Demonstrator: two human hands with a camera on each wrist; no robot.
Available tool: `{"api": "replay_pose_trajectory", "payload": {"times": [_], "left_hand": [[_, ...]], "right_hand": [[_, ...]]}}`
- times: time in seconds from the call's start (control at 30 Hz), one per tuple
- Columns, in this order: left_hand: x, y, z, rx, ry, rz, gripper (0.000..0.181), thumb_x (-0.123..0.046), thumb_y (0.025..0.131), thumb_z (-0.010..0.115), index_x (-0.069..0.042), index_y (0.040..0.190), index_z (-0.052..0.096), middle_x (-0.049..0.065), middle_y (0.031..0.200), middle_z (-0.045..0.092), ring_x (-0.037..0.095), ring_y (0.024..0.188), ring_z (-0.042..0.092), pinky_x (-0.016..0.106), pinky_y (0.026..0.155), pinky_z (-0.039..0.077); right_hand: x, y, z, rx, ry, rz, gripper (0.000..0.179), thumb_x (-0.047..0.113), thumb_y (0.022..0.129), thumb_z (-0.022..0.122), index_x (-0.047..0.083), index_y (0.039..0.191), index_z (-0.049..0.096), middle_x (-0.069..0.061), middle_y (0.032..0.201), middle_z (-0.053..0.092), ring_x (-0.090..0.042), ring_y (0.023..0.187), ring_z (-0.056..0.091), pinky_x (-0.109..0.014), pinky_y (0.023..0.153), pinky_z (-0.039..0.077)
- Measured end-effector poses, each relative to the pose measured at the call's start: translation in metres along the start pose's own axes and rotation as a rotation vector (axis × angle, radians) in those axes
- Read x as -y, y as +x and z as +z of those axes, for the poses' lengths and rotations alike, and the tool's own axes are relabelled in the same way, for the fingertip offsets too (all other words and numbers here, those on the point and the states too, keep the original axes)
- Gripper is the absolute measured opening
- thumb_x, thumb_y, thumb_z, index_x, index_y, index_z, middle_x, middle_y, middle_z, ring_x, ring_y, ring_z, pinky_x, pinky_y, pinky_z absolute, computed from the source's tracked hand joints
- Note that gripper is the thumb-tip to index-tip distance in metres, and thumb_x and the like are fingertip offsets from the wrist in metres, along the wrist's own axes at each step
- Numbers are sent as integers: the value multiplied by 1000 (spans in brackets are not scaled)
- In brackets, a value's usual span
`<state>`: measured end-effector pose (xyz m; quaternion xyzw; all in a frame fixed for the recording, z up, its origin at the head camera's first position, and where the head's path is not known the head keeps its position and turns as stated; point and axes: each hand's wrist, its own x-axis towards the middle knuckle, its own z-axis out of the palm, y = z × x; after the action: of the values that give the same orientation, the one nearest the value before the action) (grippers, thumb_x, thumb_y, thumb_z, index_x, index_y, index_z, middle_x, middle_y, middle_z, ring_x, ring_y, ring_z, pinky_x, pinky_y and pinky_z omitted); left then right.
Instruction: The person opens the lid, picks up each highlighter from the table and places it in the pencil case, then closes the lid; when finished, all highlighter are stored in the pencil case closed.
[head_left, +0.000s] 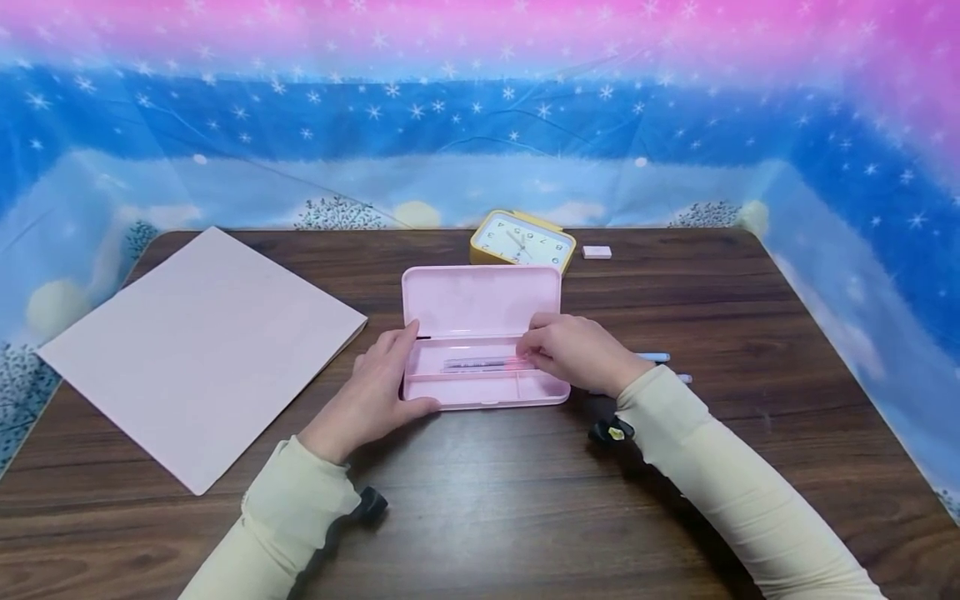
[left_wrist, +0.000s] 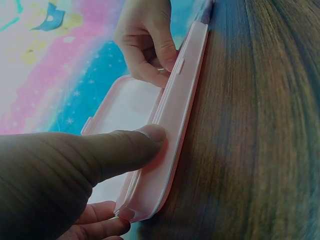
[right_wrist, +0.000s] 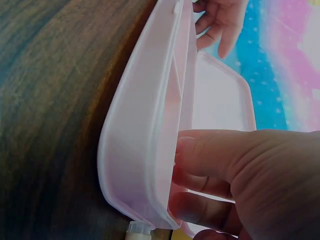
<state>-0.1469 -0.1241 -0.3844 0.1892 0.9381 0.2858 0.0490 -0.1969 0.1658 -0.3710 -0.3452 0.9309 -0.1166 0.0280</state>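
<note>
A pink pencil case (head_left: 482, 300) lies with its lid raised, in the middle of the table. My left hand (head_left: 375, 383) grips its left end, the thumb (left_wrist: 145, 140) on the front wall and the fingers round the far corner. Inside the long rear compartment lie slim clear pens (head_left: 476, 363) with pinkish ends. My right hand (head_left: 573, 346) reaches into the right part of that compartment, thumb and curled fingers pinching a pen at its right end. The grip itself is mostly hidden by the case wall in the right wrist view.
Behind the case stands a yellow alarm clock (head_left: 525, 242), with a small pale eraser (head_left: 597, 252) to its right. A large pink folder (head_left: 210, 358) lies at the left. Partly behind the right wrist are a blue-ended pen (head_left: 654, 357) and a paler one (head_left: 684, 378).
</note>
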Motion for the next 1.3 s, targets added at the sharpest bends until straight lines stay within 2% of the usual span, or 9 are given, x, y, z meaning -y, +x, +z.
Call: {"api": "replay_pose_trajectory", "payload": {"times": [0.23,0.4,0.6,0.8,1.0,1.2,1.3], "left_hand": [[0,-1,1,11,5,-12,105,-34,79,83,0,155,20,23,146,39,38,131,40,58,110,31],[0,0,1,13,11,-6,105,-35,79,83,0,155,20,22,146,39,37,130,40,58,109,32],[0,1,0,17,9,-9,104,-35,79,83,-2,156,21,22,146,38,38,130,40,58,109,32],[-1,1,-1,21,12,-15,104,-35,80,82,-2,156,20,22,146,38,39,130,40,58,109,32],[-1,0,-1,11,10,-12,103,-34,79,82,-2,156,21,22,145,38,41,129,41,58,108,33],[1,0,2,-24,12,29,99,-31,80,82,1,154,24,25,142,41,39,128,43,58,107,32],[1,0,3,-26,13,35,99,-31,80,82,1,154,25,25,142,42,38,128,43,58,106,32]], "right_hand": [[-3,-4,-7,-12,55,11,16,14,92,68,18,106,74,6,96,64,-10,78,58,-30,73,50],[-14,-12,-26,-71,91,22,18,15,92,69,14,110,73,2,100,67,-10,80,59,-30,73,50],[-35,-34,-53,-124,196,109,22,18,93,68,17,116,70,5,100,69,-7,84,61,-33,74,52],[-57,-57,-68,-178,205,183,24,18,93,69,19,116,70,3,104,71,-7,88,63,-32,76,52],[-79,-81,-73,-194,206,261,22,19,93,69,22,115,71,3,106,72,-8,90,64,-26,77,50],[-100,-102,-68,-156,224,370,24,26,94,67,21,117,70,3,107,71,-6,90,62,-22,76,49],[-108,-111,-62,-132,221,388,26,27,95,66,18,119,69,1,106,71,-8,88,62,-23,75,49]]}}
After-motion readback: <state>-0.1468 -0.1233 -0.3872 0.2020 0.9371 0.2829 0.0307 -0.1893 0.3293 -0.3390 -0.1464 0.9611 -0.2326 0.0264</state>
